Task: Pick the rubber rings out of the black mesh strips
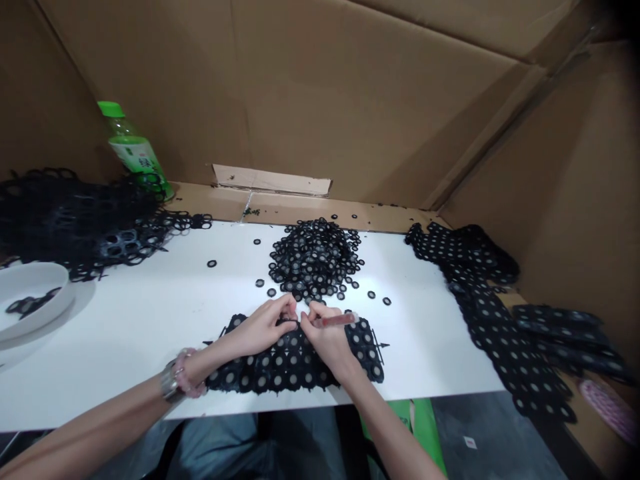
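Note:
A black rubber sheet (277, 380) with rows of round, pale-centred discs lies flat on the white table near its front edge. My left hand (265, 327) is closed in a pinch at the far edge of this sheet; whatever sits between its fingertips is too small to make out. Close beside it, my right hand (327, 343) grips a slim pen-like tool with a translucent reddish handle (336, 320). The tool's tip is hidden by the fingers. Just beyond both hands rises a heap of small black rings (315, 257), with several loose ones scattered around it.
Tangled black ring-shaped webbing (75, 213) is piled at the left, near a green-capped bottle (137, 153) and a white bowl (55, 283) with black pieces inside. Along the right lie more dotted black sheets (490, 320). Cardboard walls (300, 100) enclose the table (165, 320).

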Available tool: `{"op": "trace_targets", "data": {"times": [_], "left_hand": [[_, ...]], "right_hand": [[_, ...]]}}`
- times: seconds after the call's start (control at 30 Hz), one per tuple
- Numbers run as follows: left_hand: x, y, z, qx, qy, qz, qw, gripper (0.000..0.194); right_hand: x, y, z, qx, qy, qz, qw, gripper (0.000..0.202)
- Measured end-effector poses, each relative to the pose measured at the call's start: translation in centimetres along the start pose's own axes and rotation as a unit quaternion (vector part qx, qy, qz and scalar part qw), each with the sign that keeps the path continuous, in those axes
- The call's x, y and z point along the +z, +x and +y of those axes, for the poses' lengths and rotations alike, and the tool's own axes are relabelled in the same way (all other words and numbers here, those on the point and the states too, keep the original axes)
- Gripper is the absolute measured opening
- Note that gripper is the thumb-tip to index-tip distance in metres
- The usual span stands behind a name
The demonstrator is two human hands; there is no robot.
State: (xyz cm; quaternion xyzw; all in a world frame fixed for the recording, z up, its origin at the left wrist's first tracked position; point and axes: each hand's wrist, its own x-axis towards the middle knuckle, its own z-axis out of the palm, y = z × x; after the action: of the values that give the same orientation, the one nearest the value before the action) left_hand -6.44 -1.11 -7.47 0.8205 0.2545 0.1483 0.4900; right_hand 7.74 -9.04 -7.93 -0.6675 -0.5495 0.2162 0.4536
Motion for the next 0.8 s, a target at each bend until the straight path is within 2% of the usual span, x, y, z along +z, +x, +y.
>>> {"op": "trace_targets", "data": {"times": [0.13, 0.27, 0.33, 0.47, 0.6, 0.8], "left_hand": [[-0.4, 0.2, 0.1, -0.005, -0.051, -0.026, 0.998, 0.01], [-0.4, 0.6, 1.7, -0.028, 0.095, -0.072, 0.992, 0.022], [0.0, 0.8, 2.5, -0.027, 0.178, -0.075, 0.981, 0.024], [0.8, 1.1, 2.7, 0.0, 0.234, -0.072, 0.969, 0.037], [0.9, 1.2, 2.1, 0.009, 0.218, -0.042, 0.975, 0.034], [1.0, 1.2, 1.8, 0.01, 0.195, -0.049, 0.98, 0.034]], "right_hand": [[-0.2, 0.2, 0.3, 0.026, 0.066, 0.014, 0.997, 0.03], [-0.8, 0.3, 0.7, 0.107, 0.23, 0.072, 0.965, 0.029], [-1.0, 0.3, 0.8, 0.113, 0.261, 0.102, 0.953, 0.029], [-1.2, -0.1, 0.8, 0.109, 0.207, 0.114, 0.966, 0.027], [-1.1, -0.2, 1.0, 0.097, 0.136, 0.116, 0.979, 0.025], [-1.3, -0.1, 0.8, 0.078, 0.106, 0.105, 0.986, 0.024]]}}
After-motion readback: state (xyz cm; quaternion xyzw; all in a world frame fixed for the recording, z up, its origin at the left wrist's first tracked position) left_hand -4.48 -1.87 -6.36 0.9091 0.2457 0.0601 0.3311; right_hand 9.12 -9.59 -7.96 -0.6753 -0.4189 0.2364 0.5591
